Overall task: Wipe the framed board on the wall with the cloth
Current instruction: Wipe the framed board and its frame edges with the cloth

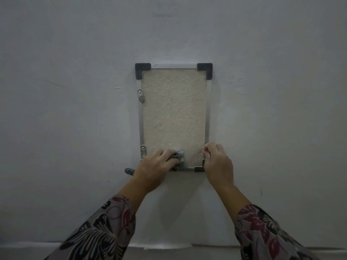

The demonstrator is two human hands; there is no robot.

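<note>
Beige, rough-textured board in a thin metal frame (173,113) is mounted on the wall. A small grey cloth (177,156) is bunched in the left hand (156,164) at its bottom edge; the right hand (217,160) grips the frame's lower right corner. Firm, overlapping strokes upward are advised, the frame being steadied.

Both sleeves (105,231) grey — printed with black, white, red leaves.

A pale grey wall (75,91) fills nearly the whole view, marked by a thin dark scratch (56,84) at the left. Low down, a white strip (161,245) runs along its foot. Both patterned sleeves (105,231) carry dark leaf and red flower shapes.
</note>
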